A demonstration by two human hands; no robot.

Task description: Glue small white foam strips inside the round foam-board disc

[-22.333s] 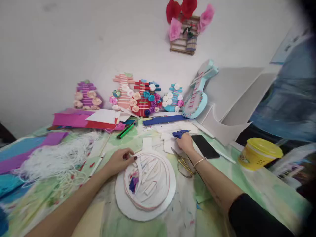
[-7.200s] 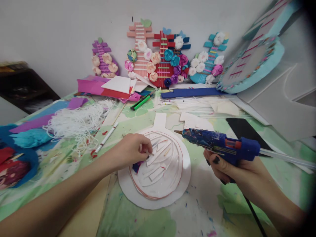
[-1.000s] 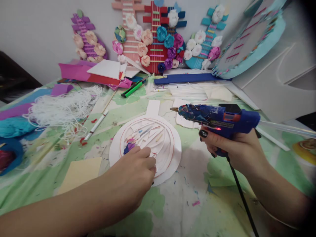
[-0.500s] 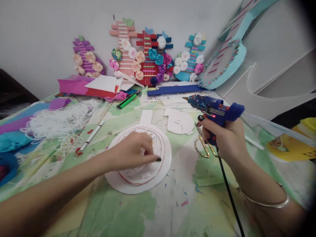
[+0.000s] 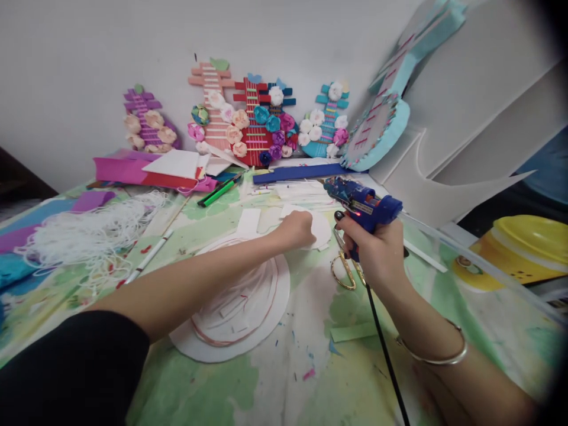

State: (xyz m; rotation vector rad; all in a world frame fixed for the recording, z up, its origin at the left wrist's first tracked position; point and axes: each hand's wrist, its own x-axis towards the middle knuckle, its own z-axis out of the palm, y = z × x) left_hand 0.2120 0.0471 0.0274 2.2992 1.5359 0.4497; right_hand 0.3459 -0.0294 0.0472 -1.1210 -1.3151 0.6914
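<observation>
In the head view my right hand (image 5: 377, 251) grips a blue hot glue gun (image 5: 361, 201), its nozzle pointing left and a small red light lit. A long clear glue stick trails from its back, and a black cord hangs below. My left hand (image 5: 296, 229) reaches across to a flat white cutout (image 5: 322, 228), fingers curled; what they pinch, if anything, is hidden. Under my left forearm lies a white round board with a short neck (image 5: 270, 337), bearing a red-outlined ring and small white strips. Gold-handled scissors (image 5: 344, 275) lie beside my right hand.
Decorated paper guitars (image 5: 251, 139) lean on the wall. White cord (image 5: 97, 236) lies left, near a marker (image 5: 148, 257) and a green cutter (image 5: 219, 192). A yellow tub (image 5: 519, 251) stands right, by large grey card (image 5: 444, 195). Scraps dot the table cover (image 5: 199, 396).
My left hand has moved from over the round board, away and to the right, to the white cutout. My right hand keeps holding the glue gun. The view has shifted.
</observation>
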